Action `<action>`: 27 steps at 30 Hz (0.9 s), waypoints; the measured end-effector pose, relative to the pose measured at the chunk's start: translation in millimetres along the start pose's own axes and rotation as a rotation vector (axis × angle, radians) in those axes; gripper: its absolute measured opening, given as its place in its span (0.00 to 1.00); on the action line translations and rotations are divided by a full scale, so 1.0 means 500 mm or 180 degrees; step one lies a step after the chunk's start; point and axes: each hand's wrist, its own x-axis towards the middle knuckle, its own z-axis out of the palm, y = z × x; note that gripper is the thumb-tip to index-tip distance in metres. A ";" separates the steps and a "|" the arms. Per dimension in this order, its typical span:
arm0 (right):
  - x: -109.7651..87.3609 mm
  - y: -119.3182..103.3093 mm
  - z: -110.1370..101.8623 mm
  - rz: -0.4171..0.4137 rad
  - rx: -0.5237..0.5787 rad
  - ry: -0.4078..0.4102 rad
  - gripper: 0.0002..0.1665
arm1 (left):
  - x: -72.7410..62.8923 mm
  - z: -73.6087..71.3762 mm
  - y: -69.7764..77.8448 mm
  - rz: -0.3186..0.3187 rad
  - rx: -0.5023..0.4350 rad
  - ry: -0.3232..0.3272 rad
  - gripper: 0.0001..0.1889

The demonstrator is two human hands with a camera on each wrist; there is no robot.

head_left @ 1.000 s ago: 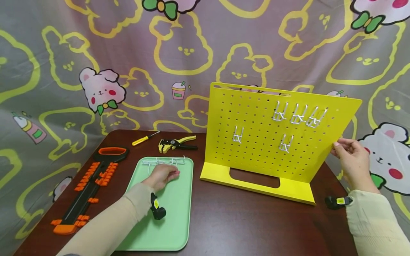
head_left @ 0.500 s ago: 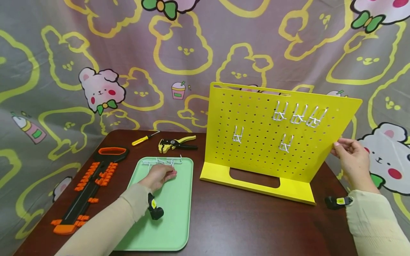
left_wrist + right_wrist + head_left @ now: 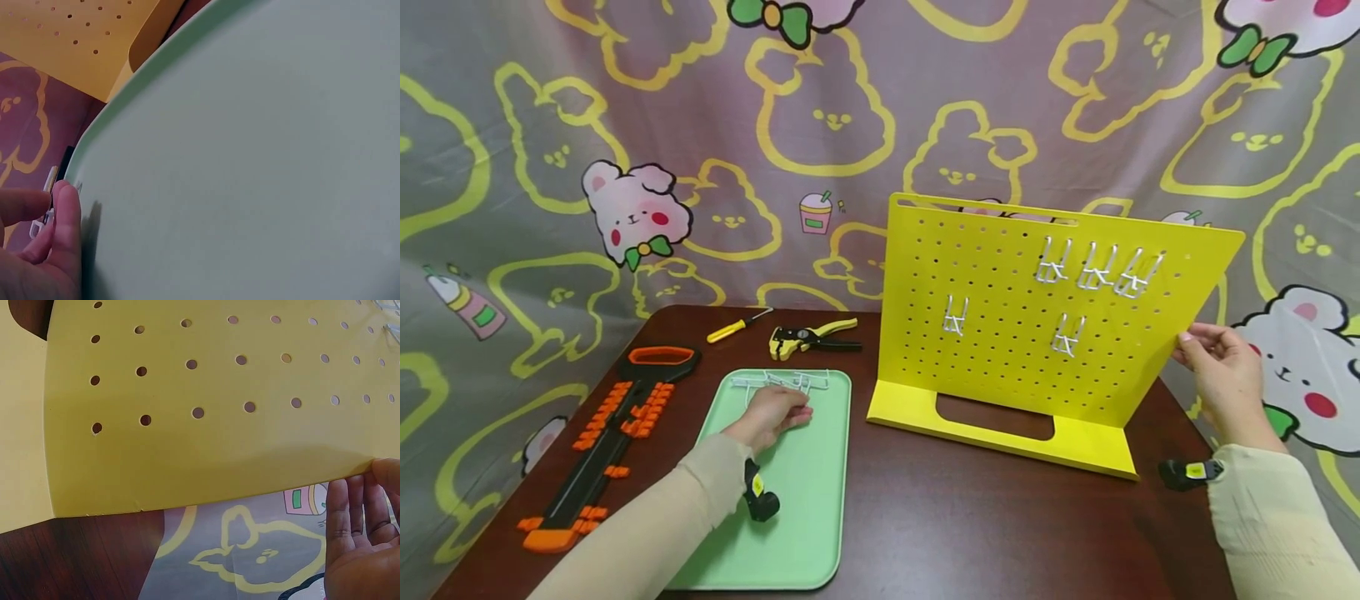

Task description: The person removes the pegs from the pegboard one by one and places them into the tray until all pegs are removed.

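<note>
Pinching a hook (image 3: 806, 383), the left hand (image 3: 772, 412) likely has light, stiff, slick wire, best held mid-length; the right hand (image 3: 1225, 367) pinches the board (image 3: 1011, 333).

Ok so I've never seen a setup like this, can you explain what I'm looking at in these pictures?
There's no robot here, just a person working bare-handed. The wide picture is taken from the head, looking forward and down; the two close ones come from the left and right wrists. On the table stands a yellow board with five wire hooks on it. To its left lie a green tray with loose hooks, pliers, a screwdriver and a black-and-orange tool. The right hand holds the board by its edge. The left hand, over the tray's far part, appears to pinch a white hook.
</note>
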 end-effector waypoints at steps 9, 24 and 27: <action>-0.001 -0.001 0.003 0.0020 -0.0057 0.0042 0.05 | -0.019 0.026 0.029 0.0251 0.0138 -0.0030 0.14; -0.002 0.001 0.001 0.0020 -0.0232 0.0057 0.05 | -0.063 0.279 0.246 0.0672 0.0171 -0.1101 0.17; -0.001 0.000 0.000 -0.0011 -0.0278 0.0064 0.06 | -0.076 0.331 0.280 0.0669 0.0128 -0.1339 0.18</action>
